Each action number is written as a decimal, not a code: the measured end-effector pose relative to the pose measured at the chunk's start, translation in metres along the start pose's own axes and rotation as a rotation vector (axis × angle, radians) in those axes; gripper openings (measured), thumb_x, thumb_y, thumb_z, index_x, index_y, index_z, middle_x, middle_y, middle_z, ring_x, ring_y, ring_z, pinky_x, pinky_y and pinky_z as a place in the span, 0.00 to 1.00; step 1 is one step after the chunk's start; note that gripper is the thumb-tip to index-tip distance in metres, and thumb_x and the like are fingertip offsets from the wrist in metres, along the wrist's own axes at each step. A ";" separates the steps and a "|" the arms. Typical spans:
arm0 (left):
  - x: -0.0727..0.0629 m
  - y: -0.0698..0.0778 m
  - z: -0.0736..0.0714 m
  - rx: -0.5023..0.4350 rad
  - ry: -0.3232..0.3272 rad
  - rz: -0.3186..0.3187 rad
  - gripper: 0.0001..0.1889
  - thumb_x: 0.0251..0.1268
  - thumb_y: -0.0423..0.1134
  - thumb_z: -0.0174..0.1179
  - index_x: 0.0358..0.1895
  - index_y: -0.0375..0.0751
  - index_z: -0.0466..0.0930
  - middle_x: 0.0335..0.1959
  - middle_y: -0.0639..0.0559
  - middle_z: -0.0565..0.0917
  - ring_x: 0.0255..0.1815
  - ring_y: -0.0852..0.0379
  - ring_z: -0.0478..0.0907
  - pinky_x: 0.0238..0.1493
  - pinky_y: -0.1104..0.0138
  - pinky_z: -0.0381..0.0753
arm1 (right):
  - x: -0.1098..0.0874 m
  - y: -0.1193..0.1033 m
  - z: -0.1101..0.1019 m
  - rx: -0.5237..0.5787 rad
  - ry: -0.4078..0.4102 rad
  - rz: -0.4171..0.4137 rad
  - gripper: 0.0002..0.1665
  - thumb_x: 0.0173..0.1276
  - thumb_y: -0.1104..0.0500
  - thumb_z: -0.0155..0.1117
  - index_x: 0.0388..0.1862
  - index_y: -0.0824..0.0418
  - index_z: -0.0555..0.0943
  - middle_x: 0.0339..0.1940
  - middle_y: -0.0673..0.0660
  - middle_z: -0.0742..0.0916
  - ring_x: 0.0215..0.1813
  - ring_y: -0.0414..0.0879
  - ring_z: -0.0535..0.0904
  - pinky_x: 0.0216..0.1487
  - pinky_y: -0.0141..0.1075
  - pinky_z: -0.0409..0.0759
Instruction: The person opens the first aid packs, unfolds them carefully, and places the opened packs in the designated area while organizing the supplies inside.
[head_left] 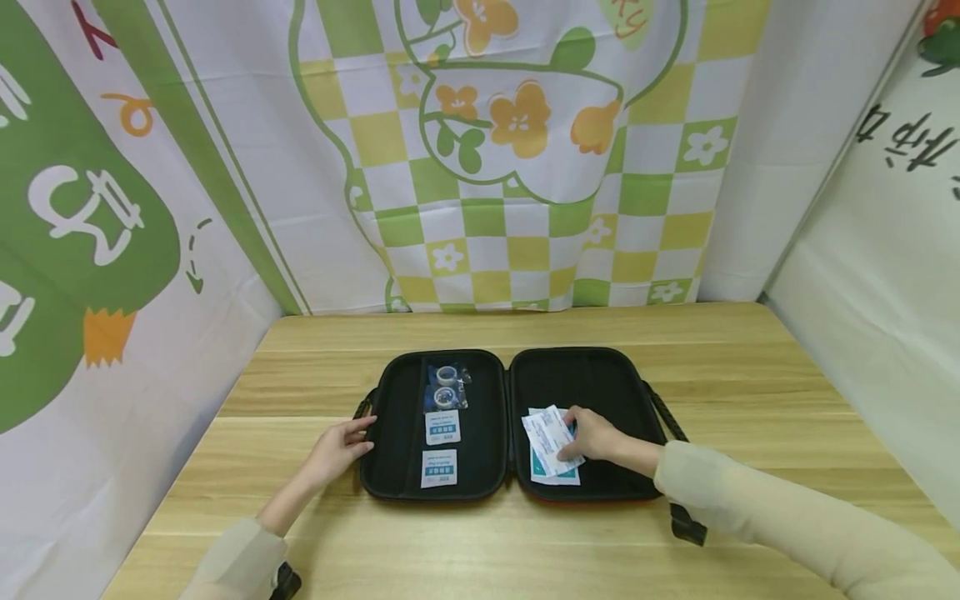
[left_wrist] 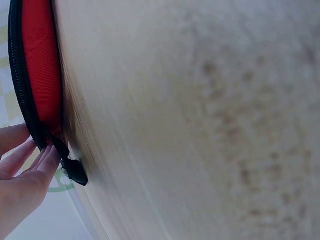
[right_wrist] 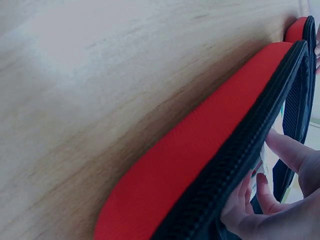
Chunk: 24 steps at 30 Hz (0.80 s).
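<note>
From the head view I see my left hand flat with straight fingers against the left rim of the open case on the desk, likely steadying it, while my right hand pinches white packets inside its right half — only the wrist views show the case's red shell.

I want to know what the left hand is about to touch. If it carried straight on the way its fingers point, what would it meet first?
The left hand points right, fingertips at the open case's rim; that rim comes first.
</note>
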<state>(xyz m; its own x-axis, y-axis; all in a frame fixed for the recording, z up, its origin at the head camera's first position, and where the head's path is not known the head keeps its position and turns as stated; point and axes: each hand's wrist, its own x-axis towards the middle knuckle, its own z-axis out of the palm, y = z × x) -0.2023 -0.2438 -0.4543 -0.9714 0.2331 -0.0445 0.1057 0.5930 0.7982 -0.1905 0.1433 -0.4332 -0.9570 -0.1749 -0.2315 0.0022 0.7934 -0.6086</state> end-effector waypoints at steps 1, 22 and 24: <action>0.000 0.000 0.000 -0.001 0.000 0.000 0.22 0.58 0.26 0.54 0.57 0.29 0.67 0.55 0.27 0.67 0.52 0.36 0.70 0.45 0.57 0.76 | 0.000 0.000 -0.001 0.015 -0.003 0.005 0.25 0.42 0.66 0.72 0.38 0.71 0.70 0.21 0.55 0.74 0.22 0.43 0.68 0.21 0.31 0.69; 0.001 -0.003 0.001 -0.092 -0.008 -0.016 0.22 0.57 0.25 0.53 0.57 0.27 0.66 0.58 0.27 0.64 0.54 0.35 0.67 0.46 0.58 0.75 | 0.002 0.005 -0.030 0.235 0.012 -0.044 0.15 0.49 0.74 0.57 0.39 0.77 0.74 0.25 0.59 0.80 0.28 0.42 0.73 0.30 0.33 0.74; 0.002 -0.004 0.001 -0.100 -0.006 -0.022 0.22 0.57 0.24 0.53 0.57 0.27 0.66 0.57 0.26 0.64 0.54 0.35 0.68 0.46 0.58 0.75 | 0.003 0.006 -0.036 0.253 0.026 -0.033 0.16 0.49 0.73 0.57 0.40 0.77 0.74 0.25 0.59 0.80 0.28 0.42 0.74 0.31 0.33 0.74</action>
<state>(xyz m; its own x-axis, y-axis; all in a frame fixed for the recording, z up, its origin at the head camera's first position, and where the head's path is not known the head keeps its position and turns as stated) -0.2042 -0.2452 -0.4577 -0.9720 0.2256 -0.0659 0.0623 0.5178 0.8532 -0.2032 0.1684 -0.4105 -0.9648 -0.1807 -0.1909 0.0403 0.6162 -0.7866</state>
